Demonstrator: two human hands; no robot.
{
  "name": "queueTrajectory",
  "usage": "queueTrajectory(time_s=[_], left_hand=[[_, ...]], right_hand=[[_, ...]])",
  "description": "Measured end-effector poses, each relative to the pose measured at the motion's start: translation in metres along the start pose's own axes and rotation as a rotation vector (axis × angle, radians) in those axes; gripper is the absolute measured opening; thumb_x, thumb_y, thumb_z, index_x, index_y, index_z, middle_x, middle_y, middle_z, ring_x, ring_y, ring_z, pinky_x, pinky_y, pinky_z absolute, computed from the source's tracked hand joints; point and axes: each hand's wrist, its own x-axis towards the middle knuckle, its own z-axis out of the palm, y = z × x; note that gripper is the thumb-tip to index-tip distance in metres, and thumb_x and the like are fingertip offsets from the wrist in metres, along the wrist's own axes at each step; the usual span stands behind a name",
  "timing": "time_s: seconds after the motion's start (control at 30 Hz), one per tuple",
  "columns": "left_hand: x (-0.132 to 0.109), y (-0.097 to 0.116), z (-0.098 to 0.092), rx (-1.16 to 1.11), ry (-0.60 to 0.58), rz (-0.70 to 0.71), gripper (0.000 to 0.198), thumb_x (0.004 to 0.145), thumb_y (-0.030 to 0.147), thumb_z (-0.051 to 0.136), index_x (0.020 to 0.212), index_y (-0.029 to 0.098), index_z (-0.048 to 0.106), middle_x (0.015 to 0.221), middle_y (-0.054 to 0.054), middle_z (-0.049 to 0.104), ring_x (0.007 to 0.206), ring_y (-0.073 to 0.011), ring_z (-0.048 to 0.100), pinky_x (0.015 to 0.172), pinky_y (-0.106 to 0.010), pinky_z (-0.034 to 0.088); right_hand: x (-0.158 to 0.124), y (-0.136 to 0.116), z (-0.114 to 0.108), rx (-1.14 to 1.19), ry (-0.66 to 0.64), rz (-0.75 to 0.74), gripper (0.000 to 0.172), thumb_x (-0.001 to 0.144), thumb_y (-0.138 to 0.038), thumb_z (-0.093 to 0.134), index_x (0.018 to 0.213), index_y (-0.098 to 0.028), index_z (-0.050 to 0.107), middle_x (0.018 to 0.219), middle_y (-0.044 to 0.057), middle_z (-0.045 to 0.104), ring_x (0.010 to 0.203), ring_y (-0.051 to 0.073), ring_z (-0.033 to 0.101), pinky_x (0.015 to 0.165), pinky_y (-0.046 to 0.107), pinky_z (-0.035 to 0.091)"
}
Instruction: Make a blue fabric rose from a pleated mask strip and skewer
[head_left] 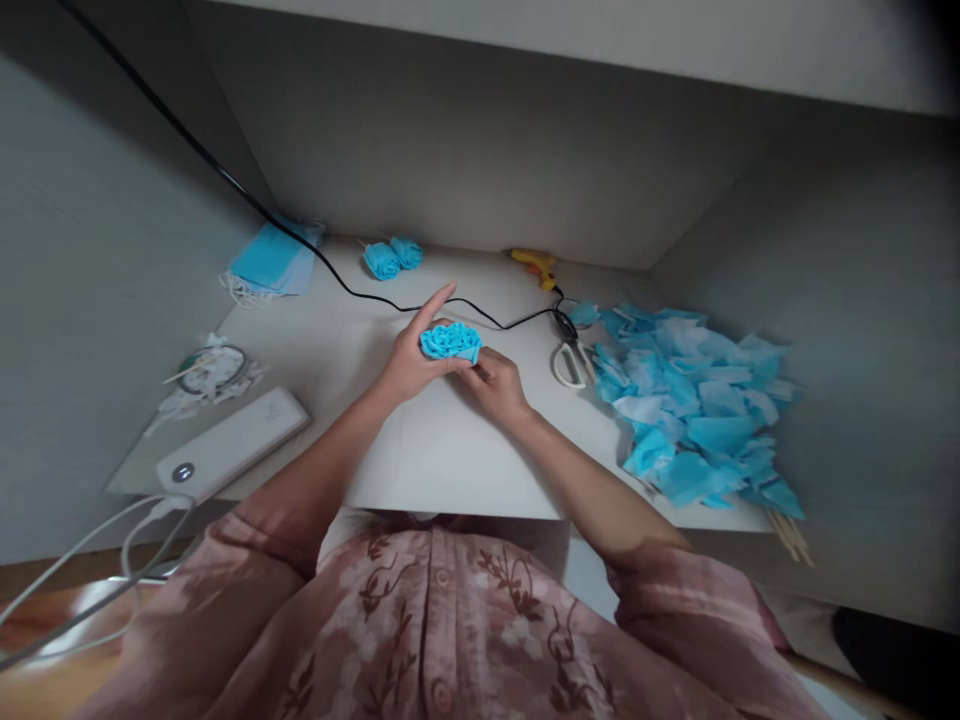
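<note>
A blue fabric flower (451, 342) with ruffled petals is held up over the middle of the white table. My left hand (411, 358) grips it from the left side, with one finger stretched up and away. Below and right of the flower, my right hand (496, 385) is closed, its fingertips pressed against the flower's lower edge. The flower's underside and any stem are hidden by my hands. Two finished-looking blue flowers (393, 257) lie at the back of the table.
A pile of cut blue and white pieces (697, 400) covers the right side, with wooden sticks (791, 537) poking out beneath. White-handled scissors (570, 366) and a yellow glue gun (534, 266) lie nearby. Blue masks (271, 258), white scraps (214, 370) and a power bank (232, 442) sit left.
</note>
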Motion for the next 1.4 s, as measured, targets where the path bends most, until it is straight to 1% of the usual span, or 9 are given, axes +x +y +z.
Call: queueTrajectory(time_s=[0.1, 0.2, 0.37, 0.6, 0.8, 0.97, 1.17, 1.23, 1.4], left_hand=[[0.003, -0.002, 0.001, -0.033, -0.028, 0.083, 0.128, 0.069, 0.07, 0.088, 0.169, 0.031, 0.017, 0.152, -0.019, 0.054, 0.124, -0.0327, 0.066, 0.103, -0.045, 0.056], [0.008, 0.0, -0.001, -0.071, -0.071, 0.1, 0.141, 0.063, 0.081, 0.083, 0.17, 0.03, 0.006, 0.154, -0.023, 0.051, 0.13, -0.0357, 0.063, 0.106, -0.047, 0.054], [0.011, 0.004, -0.006, -0.086, -0.066, 0.04, 0.133, 0.063, 0.088, 0.076, 0.168, 0.033, 0.016, 0.151, -0.02, 0.054, 0.135, -0.0372, 0.059, 0.109, -0.048, 0.053], [0.007, 0.002, 0.001, -0.132, -0.11, -0.033, 0.138, 0.055, 0.083, 0.085, 0.167, 0.03, 0.026, 0.158, -0.02, 0.048, 0.145, -0.041, 0.05, 0.119, -0.055, 0.044], [0.004, 0.004, 0.003, -0.131, -0.051, -0.112, 0.114, 0.064, 0.066, 0.092, 0.159, 0.024, 0.044, 0.156, -0.018, 0.052, 0.147, -0.0384, 0.049, 0.123, -0.054, 0.041], [0.005, 0.0, 0.0, -0.017, 0.069, -0.166, 0.082, 0.065, 0.055, 0.092, 0.132, 0.014, 0.066, 0.135, -0.016, 0.07, 0.129, -0.0346, 0.064, 0.115, -0.05, 0.05], [0.016, 0.007, -0.001, 0.04, 0.142, -0.158, 0.061, 0.07, 0.045, 0.088, 0.119, 0.014, 0.069, 0.114, -0.01, 0.075, 0.109, -0.0282, 0.07, 0.104, -0.044, 0.056], [0.025, 0.009, -0.002, 0.023, 0.132, -0.133, 0.063, 0.073, 0.044, 0.087, 0.125, 0.015, 0.067, 0.118, -0.011, 0.074, 0.112, -0.0288, 0.07, 0.105, -0.044, 0.056], [0.044, -0.008, -0.007, -0.011, 0.022, -0.107, 0.101, 0.07, 0.037, 0.089, 0.159, 0.024, 0.043, 0.159, -0.015, 0.05, 0.137, -0.0331, 0.058, 0.115, -0.047, 0.05]], right_hand=[[0.0, 0.0, -0.001, -0.002, 0.016, -0.013, 0.038, 0.102, -0.05, 0.053, 0.081, -0.022, 0.067, 0.078, 0.005, 0.069, 0.076, 0.019, 0.062, 0.073, 0.031, 0.048], [0.001, 0.0, -0.004, -0.027, 0.049, 0.01, 0.037, 0.101, -0.049, 0.054, 0.079, -0.022, 0.065, 0.076, 0.004, 0.067, 0.075, 0.019, 0.061, 0.072, 0.031, 0.048], [0.002, 0.0, -0.007, -0.037, 0.107, 0.039, 0.03, 0.098, -0.041, 0.057, 0.076, -0.023, 0.064, 0.077, 0.004, 0.067, 0.075, 0.02, 0.059, 0.073, 0.033, 0.048], [0.002, -0.001, -0.008, -0.034, 0.119, 0.069, 0.022, 0.096, -0.038, 0.06, 0.082, -0.023, 0.069, 0.083, 0.005, 0.072, 0.079, 0.021, 0.063, 0.076, 0.033, 0.051], [0.004, 0.002, -0.004, -0.004, 0.099, 0.022, 0.026, 0.097, -0.041, 0.06, 0.083, -0.022, 0.07, 0.081, 0.005, 0.072, 0.077, 0.021, 0.063, 0.076, 0.033, 0.05], [0.006, 0.002, -0.002, -0.026, 0.066, 0.025, 0.027, 0.098, -0.041, 0.059, 0.082, -0.022, 0.069, 0.081, 0.005, 0.071, 0.078, 0.02, 0.062, 0.077, 0.033, 0.05], [0.019, 0.003, 0.003, -0.05, 0.042, 0.06, 0.019, 0.096, -0.037, 0.06, 0.09, -0.021, 0.069, 0.088, 0.006, 0.075, 0.077, 0.02, 0.066, 0.074, 0.032, 0.05], [0.032, 0.005, 0.005, -0.049, 0.025, 0.115, 0.014, 0.093, -0.034, 0.064, 0.094, -0.021, 0.069, 0.089, 0.005, 0.076, 0.074, 0.02, 0.067, 0.07, 0.031, 0.051], [0.06, 0.013, 0.01, 0.094, 0.067, 0.143, 0.012, 0.093, -0.03, 0.064, 0.098, -0.021, 0.07, 0.092, 0.006, 0.079, 0.079, 0.021, 0.071, 0.076, 0.032, 0.054]])
